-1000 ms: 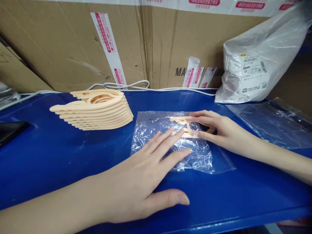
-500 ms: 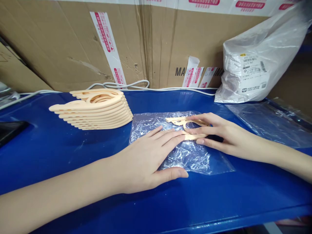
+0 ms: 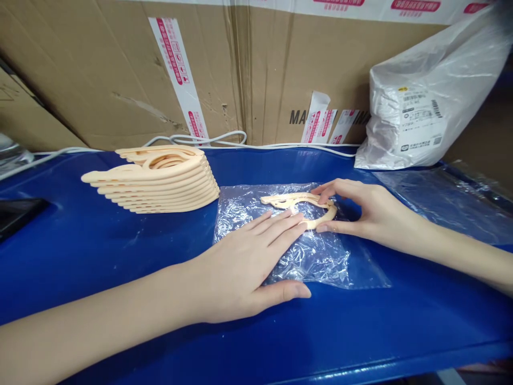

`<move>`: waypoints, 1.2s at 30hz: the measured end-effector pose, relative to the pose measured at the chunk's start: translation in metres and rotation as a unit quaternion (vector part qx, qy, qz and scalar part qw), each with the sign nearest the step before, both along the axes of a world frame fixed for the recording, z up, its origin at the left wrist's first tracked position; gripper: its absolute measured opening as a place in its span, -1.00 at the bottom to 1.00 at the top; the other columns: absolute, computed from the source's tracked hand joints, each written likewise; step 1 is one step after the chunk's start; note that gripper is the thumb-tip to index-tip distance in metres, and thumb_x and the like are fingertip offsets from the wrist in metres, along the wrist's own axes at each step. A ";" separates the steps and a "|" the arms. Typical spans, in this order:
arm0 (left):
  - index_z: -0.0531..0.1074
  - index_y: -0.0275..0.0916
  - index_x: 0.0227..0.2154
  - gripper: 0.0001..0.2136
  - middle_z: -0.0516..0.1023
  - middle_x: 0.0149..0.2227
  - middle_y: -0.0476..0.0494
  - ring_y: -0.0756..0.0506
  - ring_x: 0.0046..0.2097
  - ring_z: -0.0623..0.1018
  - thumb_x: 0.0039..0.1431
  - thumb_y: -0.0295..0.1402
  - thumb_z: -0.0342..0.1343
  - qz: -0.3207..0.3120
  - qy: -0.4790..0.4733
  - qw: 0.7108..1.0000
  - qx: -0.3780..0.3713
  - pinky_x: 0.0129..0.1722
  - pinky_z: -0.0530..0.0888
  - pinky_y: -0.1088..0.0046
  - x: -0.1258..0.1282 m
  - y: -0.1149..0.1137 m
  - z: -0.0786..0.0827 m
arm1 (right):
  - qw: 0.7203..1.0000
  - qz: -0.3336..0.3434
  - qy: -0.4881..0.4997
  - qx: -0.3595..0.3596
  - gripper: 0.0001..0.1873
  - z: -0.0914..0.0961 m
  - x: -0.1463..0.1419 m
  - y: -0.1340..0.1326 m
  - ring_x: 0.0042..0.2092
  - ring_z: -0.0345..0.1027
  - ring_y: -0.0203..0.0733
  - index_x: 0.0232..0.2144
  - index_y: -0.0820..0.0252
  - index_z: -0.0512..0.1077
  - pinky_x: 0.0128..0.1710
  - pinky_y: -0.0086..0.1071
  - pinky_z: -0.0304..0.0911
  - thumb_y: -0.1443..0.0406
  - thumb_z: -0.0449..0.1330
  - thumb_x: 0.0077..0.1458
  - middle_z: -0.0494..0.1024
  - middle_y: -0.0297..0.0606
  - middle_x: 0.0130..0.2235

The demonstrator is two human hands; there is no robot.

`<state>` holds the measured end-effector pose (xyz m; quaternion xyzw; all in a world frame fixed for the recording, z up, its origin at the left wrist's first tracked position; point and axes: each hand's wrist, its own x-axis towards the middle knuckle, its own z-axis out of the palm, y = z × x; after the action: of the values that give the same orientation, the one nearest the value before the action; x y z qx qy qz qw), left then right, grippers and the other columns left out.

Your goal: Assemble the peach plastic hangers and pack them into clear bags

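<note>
A beige plastic piece that looks like a hanger [image 3: 326, 216], with a curved loop and a narrow arm, lies on a clear plastic bag [image 3: 320, 262]. My left hand [image 3: 248, 262] rests flat on the bag, fingers stretched out and thumb apart. Its fingertips overlap the hanger's near side and hide part of it. From the right, my right hand [image 3: 368, 211] grips the hanger's rounded end, thumb at the near edge and fingers on the far side. Left of the bag stands a neat stack of similar beige hangers [image 3: 168, 184].
All this is on a blue table [image 3: 360, 331]. Behind stands a large cardboard box [image 3: 272, 69], with a white cable [image 3: 216, 140] along its foot. A white labelled bag [image 3: 385, 128] is at back right, beside another clear plastic sheet [image 3: 449, 206]. A dark object [image 3: 20, 214] lies far left.
The hanger has shifted slightly left on the bag. My right hand has moved with it, its fingers now more bent around the rounded end. My left hand has hardly moved.
</note>
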<state>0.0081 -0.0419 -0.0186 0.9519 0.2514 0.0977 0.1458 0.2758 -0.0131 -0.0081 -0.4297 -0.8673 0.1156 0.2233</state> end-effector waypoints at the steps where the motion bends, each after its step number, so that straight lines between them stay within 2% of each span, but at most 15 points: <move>1: -0.05 -0.35 0.36 -0.28 -0.04 0.41 -0.23 -0.18 0.42 0.00 0.34 0.08 -0.16 0.000 0.003 1.000 -0.003 0.39 0.01 0.14 0.000 0.000 0.000 | 1.000 0.004 0.002 0.009 -0.59 -0.001 -0.004 0.000 -0.03 0.44 0.05 -0.25 0.12 0.38 -0.08 -0.09 0.34 -0.05 0.28 0.05 0.56 -0.17 -0.05; 4: -0.07 -0.35 0.37 -0.27 -0.04 0.41 -0.23 -0.18 0.42 -0.02 0.35 0.09 -0.18 0.003 0.005 1.000 -0.012 0.39 -0.01 0.15 0.000 -0.001 0.001 | 0.999 0.004 -0.003 0.035 -0.62 -0.006 -0.015 -0.003 -0.02 0.42 0.04 -0.25 0.15 0.37 -0.06 -0.10 0.33 -0.02 0.23 0.13 0.54 -0.12 -0.04; 7: -0.07 -0.37 0.37 -0.28 -0.05 0.41 -0.24 -0.18 0.42 -0.03 0.36 0.07 -0.19 0.006 -0.004 1.000 -0.008 0.40 -0.02 0.17 0.000 -0.002 0.003 | 0.999 -0.001 -0.006 0.032 -0.61 -0.005 -0.018 -0.004 0.02 0.39 0.03 -0.15 0.19 0.40 -0.01 -0.10 0.31 0.01 0.21 0.17 0.52 -0.11 -0.01; 10: -0.05 -0.41 0.36 -0.28 -0.03 0.41 -0.28 -0.20 0.42 -0.01 0.36 0.05 -0.17 0.004 0.009 1.000 -0.005 0.39 0.00 0.17 0.001 -0.004 0.006 | 0.999 0.015 0.019 -0.041 -0.58 0.003 -0.011 -0.002 0.00 0.42 -0.02 -0.08 0.15 0.41 0.00 -0.14 0.33 0.03 0.26 0.13 0.54 -0.18 -0.02; 13: 0.00 -0.46 0.34 -0.28 -0.04 0.40 -0.34 -0.24 0.42 -0.01 0.35 0.04 -0.14 -0.001 0.024 1.000 -0.002 0.38 0.04 0.15 0.000 -0.005 0.008 | 0.989 0.009 0.067 -0.128 -0.62 0.009 -0.004 0.002 -0.07 0.46 -0.06 -0.16 0.13 0.45 -0.03 -0.14 0.35 0.04 0.31 0.07 0.57 -0.22 -0.10; 15: 0.00 -0.46 0.34 -0.28 -0.04 0.41 -0.35 -0.25 0.42 -0.01 0.35 0.03 -0.13 -0.007 0.010 1.000 0.005 0.37 0.06 0.13 -0.001 -0.006 0.008 | 0.984 -0.002 0.099 -0.146 -0.64 0.009 -0.005 0.004 -0.13 0.46 -0.08 -0.22 0.15 0.44 -0.07 -0.14 0.36 0.04 0.31 0.05 0.57 -0.21 -0.16; 24: -0.08 -0.40 0.36 -0.29 -0.12 0.42 -0.35 -0.23 0.42 0.00 0.35 0.01 -0.11 -0.015 -0.008 1.000 0.012 0.34 0.15 0.12 -0.002 -0.005 -0.002 | 0.983 -0.006 0.148 -0.111 -0.68 -0.004 -0.033 0.006 -0.28 0.35 -0.19 -0.31 0.11 0.28 -0.26 -0.24 0.30 0.10 0.31 0.05 0.49 -0.30 -0.29; 27: -0.03 -0.43 0.34 -0.31 0.00 0.40 -0.38 -0.22 0.40 0.06 0.37 0.01 -0.15 -0.014 -0.026 0.998 0.052 0.32 0.19 0.15 -0.004 -0.007 0.004 | 0.981 -0.008 0.159 -0.107 -0.68 -0.006 -0.036 0.007 -0.30 0.33 -0.22 -0.31 0.11 0.25 -0.28 -0.27 0.28 0.15 0.32 0.04 0.49 -0.30 -0.27; 29: 0.19 -0.38 0.24 -0.49 0.25 0.30 -0.35 -0.22 0.31 0.25 0.41 -0.12 -0.16 0.003 -0.051 0.994 0.093 0.24 0.30 0.17 -0.010 -0.007 0.013 | 0.979 -0.007 0.168 -0.114 -0.69 -0.008 -0.036 0.008 -0.30 0.32 -0.24 -0.31 0.11 0.26 -0.30 -0.29 0.27 0.17 0.32 0.04 0.49 -0.29 -0.24; 31: 0.44 -0.30 -0.05 -0.71 0.51 0.02 -0.25 -0.18 0.04 0.49 0.41 -0.32 -0.14 0.045 -0.062 0.986 0.145 0.00 0.46 0.25 -0.021 -0.007 0.021 | 0.977 -0.009 0.176 -0.124 -0.69 -0.009 -0.034 0.009 -0.30 0.32 -0.24 -0.30 0.12 0.27 -0.30 -0.28 0.28 0.18 0.33 0.04 0.50 -0.28 -0.22; 33: 0.48 -0.27 -0.29 -0.75 0.54 -0.26 -0.15 -0.14 -0.24 0.53 0.38 -0.39 -0.11 0.095 -0.031 0.975 0.198 -0.28 0.48 0.30 -0.033 -0.006 0.025 | 0.975 -0.012 0.179 -0.134 -0.69 -0.010 -0.032 0.010 -0.29 0.34 -0.24 -0.30 0.11 0.26 -0.29 -0.27 0.29 0.18 0.33 0.03 0.51 -0.27 -0.20; 36: 0.47 -0.26 -0.32 -0.74 0.51 -0.34 -0.09 -0.10 -0.34 0.52 0.39 -0.42 -0.12 0.115 0.003 0.972 0.204 -0.41 0.47 0.35 -0.046 -0.006 0.021 | 0.975 -0.015 0.177 -0.134 -0.68 -0.011 -0.029 0.010 -0.28 0.35 -0.23 -0.31 0.10 0.25 -0.29 -0.25 0.30 0.17 0.33 0.04 0.53 -0.25 -0.18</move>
<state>-0.0375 -0.0479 0.0020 0.9265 0.3344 0.1603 -0.0646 0.2466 -0.0029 -0.0190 -0.4411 -0.7841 0.3015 0.3159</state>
